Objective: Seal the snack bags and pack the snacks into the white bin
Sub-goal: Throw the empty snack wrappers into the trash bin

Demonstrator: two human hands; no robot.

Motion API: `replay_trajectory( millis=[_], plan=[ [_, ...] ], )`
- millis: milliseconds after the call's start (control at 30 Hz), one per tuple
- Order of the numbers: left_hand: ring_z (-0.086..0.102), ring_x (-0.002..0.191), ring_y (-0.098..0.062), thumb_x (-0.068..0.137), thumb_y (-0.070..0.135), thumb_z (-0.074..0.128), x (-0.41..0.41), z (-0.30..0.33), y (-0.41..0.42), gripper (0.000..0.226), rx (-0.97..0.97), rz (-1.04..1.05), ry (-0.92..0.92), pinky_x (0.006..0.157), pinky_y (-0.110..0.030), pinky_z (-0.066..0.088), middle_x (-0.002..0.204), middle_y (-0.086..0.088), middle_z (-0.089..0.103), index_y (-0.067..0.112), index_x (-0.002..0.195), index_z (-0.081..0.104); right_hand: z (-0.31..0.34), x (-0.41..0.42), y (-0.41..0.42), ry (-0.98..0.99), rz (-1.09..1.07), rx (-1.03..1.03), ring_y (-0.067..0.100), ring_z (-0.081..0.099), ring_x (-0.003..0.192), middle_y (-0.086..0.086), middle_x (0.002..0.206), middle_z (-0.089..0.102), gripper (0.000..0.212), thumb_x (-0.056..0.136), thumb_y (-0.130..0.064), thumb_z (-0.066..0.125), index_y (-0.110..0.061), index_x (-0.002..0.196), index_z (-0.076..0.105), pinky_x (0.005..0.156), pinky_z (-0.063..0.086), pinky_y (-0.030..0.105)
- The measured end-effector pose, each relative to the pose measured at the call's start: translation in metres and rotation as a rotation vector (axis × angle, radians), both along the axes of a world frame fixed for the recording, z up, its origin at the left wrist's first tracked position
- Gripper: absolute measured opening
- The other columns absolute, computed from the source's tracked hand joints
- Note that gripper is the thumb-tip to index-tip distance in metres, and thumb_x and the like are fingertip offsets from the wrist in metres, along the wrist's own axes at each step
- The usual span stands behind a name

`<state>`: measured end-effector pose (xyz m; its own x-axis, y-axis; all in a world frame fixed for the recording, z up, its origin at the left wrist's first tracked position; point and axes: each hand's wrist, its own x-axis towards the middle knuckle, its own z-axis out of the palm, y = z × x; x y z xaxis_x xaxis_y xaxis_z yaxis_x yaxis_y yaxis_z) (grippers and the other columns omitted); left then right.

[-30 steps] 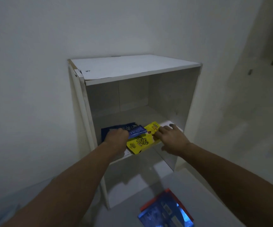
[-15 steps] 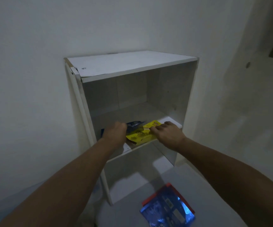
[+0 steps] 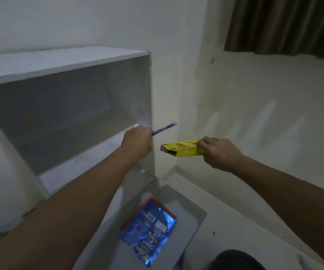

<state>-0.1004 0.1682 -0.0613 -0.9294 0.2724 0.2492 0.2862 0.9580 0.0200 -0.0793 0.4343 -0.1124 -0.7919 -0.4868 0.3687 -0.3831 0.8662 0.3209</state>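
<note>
Hands both out in front of a white shelf unit [image 3: 65, 61], each w/ a snack pack. Left hand [image 3: 137, 142] is fisted around a blue packet [image 3: 164, 129]; only a thin edge-on sliver of it pokes out to the right of the knuckles, dark blue/purple, rest hidden in the grip. Right hand [image 3: 218, 152] pinches a yellow snack bag [image 3: 182, 150] at its right end, thumb & fingers closed on it; bag sticks out leftward, roughly level, w/ black print on the yellow and the left end gaping open, dark inside. The two packs are near each other but apart, both in the air just right of the shelf's side panel, not over the bin. Below, a white bin [image 3: 194, 225] sits on the floor at the shelf's foot; a shiny blue bag w/ red top edge [image 3: 148, 230] lies flat in it, white lettering, foil glare. Brown curtain [image 3: 283, 24] top right.
</note>
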Motion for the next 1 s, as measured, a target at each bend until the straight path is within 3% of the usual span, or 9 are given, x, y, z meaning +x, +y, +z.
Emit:
replay_trajectory(
  millis=[100,267,467,533,800,1000],
  plan=[
    [0.062,0.084,-0.036,0.083,0.005,0.054,0.007,-0.012,0.066,0.017,-0.007,-0.087,-0.024,0.065,-0.034,0.041,0.093,-0.017,0.064,0.008,0.096,0.064,-0.017,0.034,0.062,-0.107,-0.147,-0.045,0.032,0.061,0.058,0.008,0.083,0.06,0.03,0.063,-0.01,0.072,-0.01,0.09,0.059,0.04,0.035,0.029],
    [0.065,0.083,-0.035,0.082,0.016,0.065,0.021,-0.054,0.171,0.018,0.049,-0.221,-0.148,0.061,-0.032,0.041,0.094,-0.018,0.067,0.006,0.098,0.066,-0.053,0.089,0.162,-0.318,-0.402,-0.174,0.036,0.062,0.086,0.008,0.107,0.057,0.035,0.082,-0.02,0.054,-0.014,0.116,0.052,0.061,0.04,0.034],
    [0.067,0.08,-0.035,0.077,0.014,0.068,0.042,-0.145,0.271,0.012,0.198,-0.229,-0.438,0.065,-0.038,0.054,0.087,-0.021,0.069,0.003,0.082,0.066,-0.12,0.144,0.237,-0.532,-0.635,-0.461,0.037,0.062,0.092,0.013,0.104,0.067,0.042,0.084,-0.037,0.059,-0.017,0.12,0.053,0.073,0.052,0.039],
    [0.066,0.08,-0.035,0.079,0.018,0.068,0.058,-0.184,0.295,0.013,0.2,-0.217,-0.534,0.065,-0.035,0.051,0.087,-0.019,0.069,0.006,0.079,0.064,-0.15,0.16,0.25,-0.589,-0.706,-0.524,0.038,0.063,0.091,0.016,0.102,0.067,0.046,0.082,-0.04,0.061,-0.015,0.121,0.054,0.074,0.052,0.04],
    [0.066,0.092,-0.033,0.08,0.017,0.07,0.119,-0.347,0.336,0.027,0.309,-0.124,-0.814,0.069,-0.032,0.049,0.102,-0.019,0.068,-0.001,0.099,0.063,-0.288,0.205,0.258,-0.839,-0.95,-0.718,0.035,0.062,0.094,0.016,0.105,0.065,0.049,0.074,-0.034,0.068,-0.012,0.117,0.058,0.076,0.055,0.04],
    [0.063,0.099,-0.038,0.084,0.018,0.068,0.149,-0.446,0.343,0.034,0.345,-0.107,-0.918,0.074,-0.036,0.05,0.108,-0.022,0.065,-0.005,0.108,0.06,-0.389,0.227,0.247,-0.955,-1.078,-0.757,0.035,0.063,0.093,0.015,0.103,0.065,0.045,0.073,-0.034,0.071,-0.009,0.109,0.06,0.072,0.053,0.035]
  ],
)
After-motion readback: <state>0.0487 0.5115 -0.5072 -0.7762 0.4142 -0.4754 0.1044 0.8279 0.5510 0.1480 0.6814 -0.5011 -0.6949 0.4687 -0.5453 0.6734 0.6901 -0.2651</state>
